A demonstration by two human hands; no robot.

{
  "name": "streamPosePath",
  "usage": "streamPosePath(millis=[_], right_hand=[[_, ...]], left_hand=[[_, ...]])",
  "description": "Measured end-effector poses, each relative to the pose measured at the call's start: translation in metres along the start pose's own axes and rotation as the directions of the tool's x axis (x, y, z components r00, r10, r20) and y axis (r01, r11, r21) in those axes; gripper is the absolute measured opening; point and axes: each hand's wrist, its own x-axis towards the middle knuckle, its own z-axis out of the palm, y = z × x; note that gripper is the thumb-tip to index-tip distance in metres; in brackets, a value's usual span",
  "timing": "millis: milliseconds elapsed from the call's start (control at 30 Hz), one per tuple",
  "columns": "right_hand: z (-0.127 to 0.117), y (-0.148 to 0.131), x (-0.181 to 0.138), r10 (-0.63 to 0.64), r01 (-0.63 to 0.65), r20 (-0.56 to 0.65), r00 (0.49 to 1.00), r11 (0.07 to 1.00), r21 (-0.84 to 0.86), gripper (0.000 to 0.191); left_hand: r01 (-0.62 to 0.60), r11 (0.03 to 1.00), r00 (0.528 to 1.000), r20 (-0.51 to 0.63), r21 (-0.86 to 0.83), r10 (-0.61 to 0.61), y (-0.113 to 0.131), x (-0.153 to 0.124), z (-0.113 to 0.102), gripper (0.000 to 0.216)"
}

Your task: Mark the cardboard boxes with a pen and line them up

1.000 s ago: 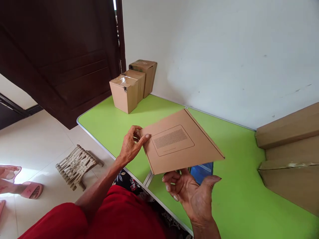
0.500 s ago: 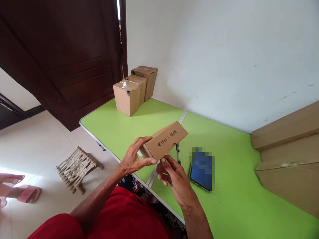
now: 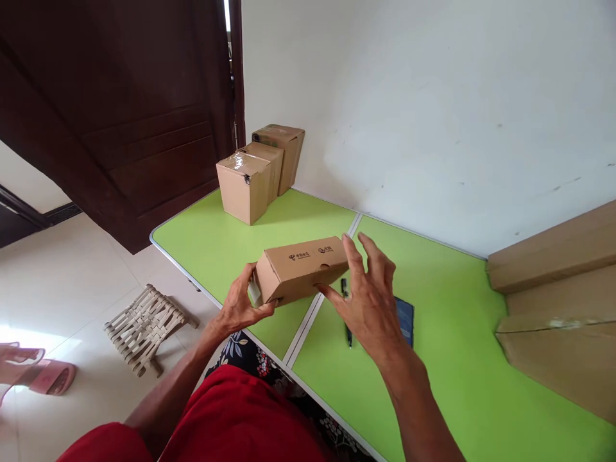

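1. Head view: I have the left grip (image 3: 238, 305) closed on the small cardboard box (image 3: 308, 266), at its left end, tilted above the bench (image 3: 462, 366).
2. Right grip (image 3: 368, 305) unclenched, fingers spread at the box's right end; I can't tell if they bear on it.
3. Bench's near edge runs just under my left wrist.
4. Open room: right of the dark blue object (image 3: 405, 319), up to the large cartons (image 3: 558, 333).

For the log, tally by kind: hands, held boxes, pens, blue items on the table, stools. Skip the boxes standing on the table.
Hands (left hand, right hand): 2
Held box: 1
Pen: 1
Blue item, partly hidden: 1
Stool: 1
Total: 6
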Motion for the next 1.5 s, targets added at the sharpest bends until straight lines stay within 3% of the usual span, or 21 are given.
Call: streamPosePath(millis=[100,167,267,333,433,533,633,733,800,900,967,1033,1100,1133,1200,1333,1500], right_hand=[[-0.015,-0.007,0.018,-0.007,-0.011,0.161,0.987,0.994,0.111,0.094],[-0.029,-0.014,0.024,0.065,-0.154,0.324,0.944,0.954,0.258,0.098],[-0.044,-0.023,0.017,0.155,-0.449,0.558,0.816,0.776,0.442,0.084],[-0.044,-0.027,-0.001,0.202,-0.597,0.635,0.746,0.626,0.502,0.074],[-0.027,-0.035,-0.047,0.359,-0.757,0.667,0.653,0.317,0.571,0.072],[-0.004,-0.052,-0.103,0.55,-0.791,0.667,0.503,-0.018,0.611,0.075],[0.006,-0.072,-0.15,0.636,-0.804,0.672,0.378,-0.135,0.58,0.081],[-0.002,-0.083,-0.177,0.697,-0.855,0.662,0.277,-0.135,0.5,0.076],[-0.014,-0.082,-0.183,0.725,-0.893,0.625,0.29,-0.029,0.449,0.066],[-0.03,-0.074,-0.177,0.79,-0.892,0.451,0.415,0.255,0.373,0.073],[-0.034,-0.069,-0.164,0.793,-0.815,0.231,0.564,0.489,0.311,0.088],[-0.03,-0.066,-0.147,0.656,-0.652,0.055,0.753,0.73,0.205,0.09],[-0.022,-0.065,-0.131,0.475,-0.474,0.023,0.88,0.874,0.105,0.076],[-0.018,-0.064,-0.124,0.41,-0.411,0.035,0.912,0.91,0.051,0.067],[-0.012,-0.064,-0.114,0.358,-0.357,0.101,0.928,0.934,-0.027,0.05],[-0.01,-0.068,-0.105,0.408,-0.392,0.276,0.87,0.913,-0.112,0.024],[-0.015,-0.07,-0.101,0.475,-0.448,0.323,0.819,0.88,-0.157,0.021]], left_hand=[[0.007,0.988,0.999,0.048,-0.157,0.0,0.023,0.01,-0.039,0.072],[0.056,0.943,0.992,0.126,-0.328,-0.015,0.035,0.018,-0.062,0.074],[0.196,0.849,0.95,0.311,-0.491,-0.039,0.043,0.029,-0.083,0.074],[0.248,0.815,0.934,0.354,-0.524,-0.057,0.042,0.034,-0.086,0.071],[0.236,0.751,0.958,0.277,-0.617,-0.074,0.033,0.036,-0.077,0.072],[0.243,0.718,0.964,0.243,-0.653,-0.105,0.025,0.027,-0.056,0.071],[0.306,0.78,0.937,0.318,-0.546,-0.145,0.025,0.011,-0.031,0.064],[0.385,0.809,0.896,0.39,-0.444,-0.212,0.028,-0.005,-0.009,0.057],[0.411,0.809,0.881,0.412,-0.42,-0.233,0.03,-0.014,0.003,0.049],[0.406,0.824,0.879,0.416,-0.394,-0.234,0.032,-0.024,0.016,0.042],[0.379,0.864,0.885,0.403,-0.331,-0.234,0.037,-0.031,0.021,0.04],[0.334,0.909,0.894,0.388,-0.249,-0.222,0.045,-0.036,0.023,0.04],[0.285,0.941,0.907,0.37,-0.184,-0.203,0.053,-0.039,0.023,0.039],[0.264,0.95,0.912,0.362,-0.164,-0.192,0.057,-0.04,0.022,0.039],[0.239,0.961,0.917,0.358,-0.141,-0.175,0.062,-0.042,0.02,0.038],[0.277,0.953,0.917,0.33,-0.12,-0.225,0.064,-0.047,0.024,0.035],[0.323,0.943,0.903,0.323,-0.078,-0.283,0.065,-0.046,0.031,0.033]])
